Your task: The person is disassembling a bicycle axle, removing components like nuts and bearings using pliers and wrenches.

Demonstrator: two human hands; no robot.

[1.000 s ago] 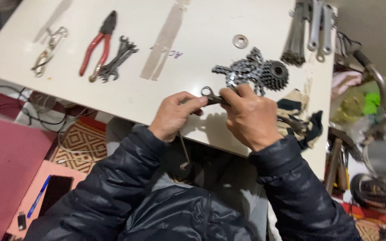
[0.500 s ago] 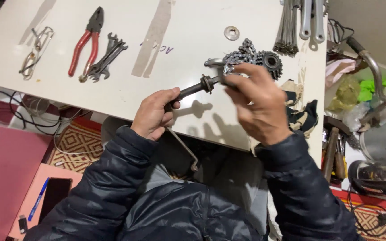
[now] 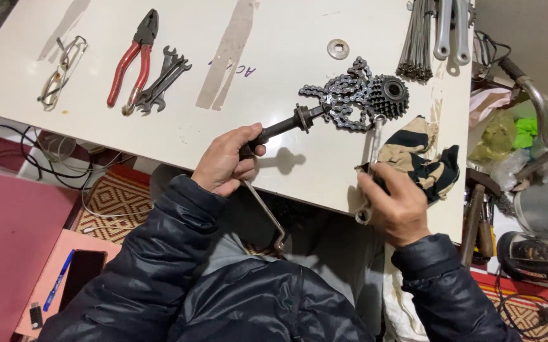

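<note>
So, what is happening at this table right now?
A person in a dark padded jacket works at a white table. The left hand grips a dark axle and also a thin wrench that hangs below the table edge. The right hand holds a flat silver wrench beside a striped rag. A bicycle chain and a sprocket cluster lie behind; red pliers and spanners rest further left.

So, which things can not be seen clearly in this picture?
Head view only:
- Left hand: its fingers cover the near end of the axle.
- Right hand: its grip on the wrench and rag is unclear.
- Spokes: cut off by the top edge.
- Thin rod under the left hand: its upper end is hidden.
</note>
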